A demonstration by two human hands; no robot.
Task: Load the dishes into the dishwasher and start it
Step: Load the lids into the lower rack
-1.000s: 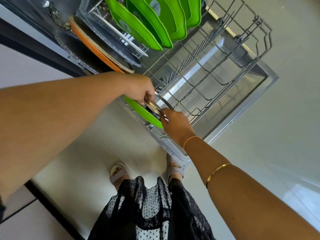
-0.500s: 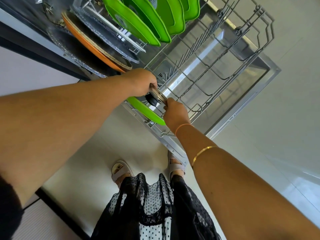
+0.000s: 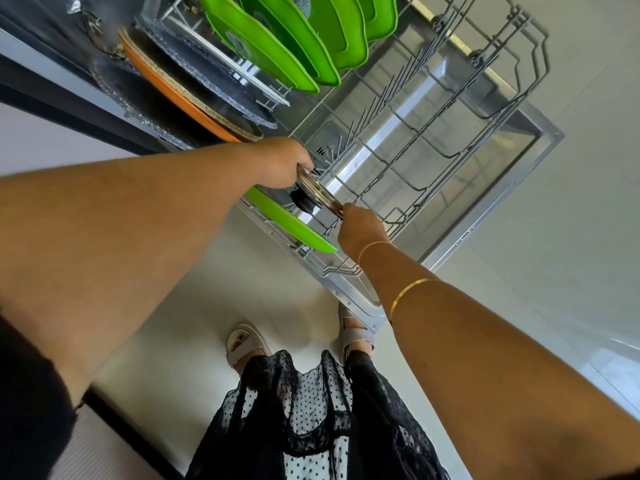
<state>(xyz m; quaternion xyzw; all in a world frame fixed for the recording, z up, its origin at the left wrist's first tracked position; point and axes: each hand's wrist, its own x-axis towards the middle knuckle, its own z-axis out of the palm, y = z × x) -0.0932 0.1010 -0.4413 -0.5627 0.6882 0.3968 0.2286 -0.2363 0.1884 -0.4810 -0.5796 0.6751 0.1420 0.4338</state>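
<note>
Over the rack (image 3: 391, 157), left hand (image 3: 284, 164) and right hand (image 3: 360, 226) grip one lid (image 3: 317, 192) — perhaps five green plates (image 3: 277, 50) nearby.

Rack (image 3: 415, 140) sits out over the open door (image 3: 502, 209) ahead of you. Far end: green plates (image 3: 304, 39) upright in the tines. To their left, orange plate (image 3: 180, 95) and glass plates (image 3: 214, 81), tilted. Nearest you: lone green plate (image 3: 287, 223) on edge.

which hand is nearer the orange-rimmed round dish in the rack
Left. The left hand sits right beside the orange-rimmed round dish; the right hand is farther off, across the glass lid both grip.
</note>
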